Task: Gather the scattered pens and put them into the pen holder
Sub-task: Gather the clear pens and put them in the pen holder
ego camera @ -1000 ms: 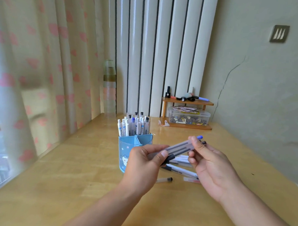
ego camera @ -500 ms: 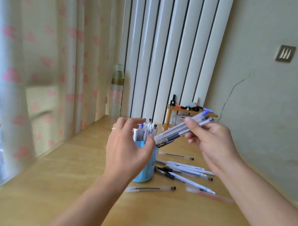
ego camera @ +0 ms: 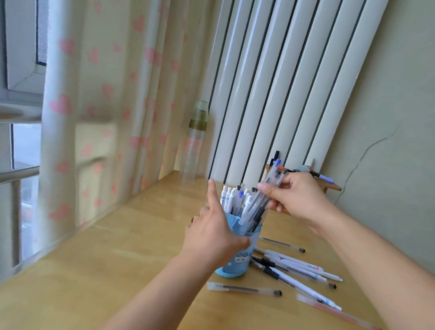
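Left hand (ego camera: 215, 232) is spread, forefinger straight, thumb curled forward. Right hand (ego camera: 295, 196) is raised, fingers curled in a pinch; both forearms are bare.

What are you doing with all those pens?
A person is tidying pens into a blue holder on a wooden desk. The left hand steadies the holder at its rim, while the right hand grips a bundle of pens and lowers their tips into the holder, which already has many pens in it. More loose pens lie on the desk to the right of the holder, waiting to be picked up.
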